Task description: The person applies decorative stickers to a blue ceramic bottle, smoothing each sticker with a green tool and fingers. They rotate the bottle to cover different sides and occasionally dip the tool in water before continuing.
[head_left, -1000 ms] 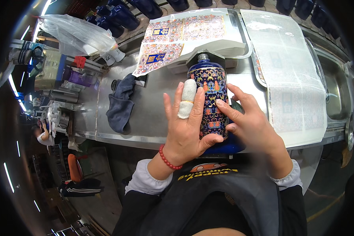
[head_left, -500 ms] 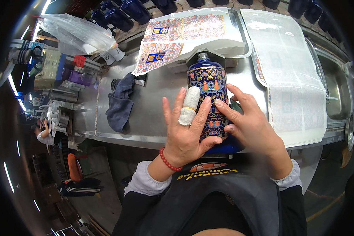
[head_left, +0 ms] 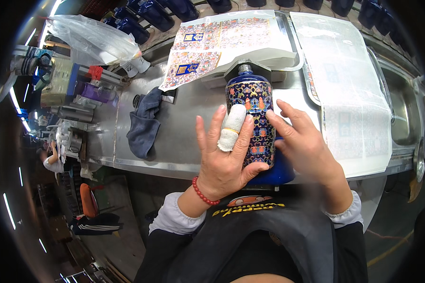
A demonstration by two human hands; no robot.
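Note:
A dark blue bottle (head_left: 257, 96) with a colourful floral pattern lies on its side on the bench in front of me. Its glass neck points away, at a dark angular support. My left hand (head_left: 221, 153) rests on the bottle's left side, fingers spread and stretched. One of its fingers wears a white cloth cover (head_left: 232, 127) with a yellow band. At the bottle's right edge is my right hand (head_left: 304, 144), its fingers apart and the index fingertip at the patterned surface. Below the bottle's near end a plain blue object (head_left: 281, 170) shows in part.
Printed pattern sheets (head_left: 198, 47) lie behind the bottle, partly on a metal tray. More backing sheets (head_left: 356, 132) cover the right side, beside a sink (head_left: 403, 113). A dark grey cloth (head_left: 144, 125) lies on the left. Several blue bottles (head_left: 156, 16) line the back. Another person is far left.
My right hand has shifted right, its index fingertip moving from the bottle's front to its right edge. The left hand stays nearly in place; the bottle looks slightly turned.

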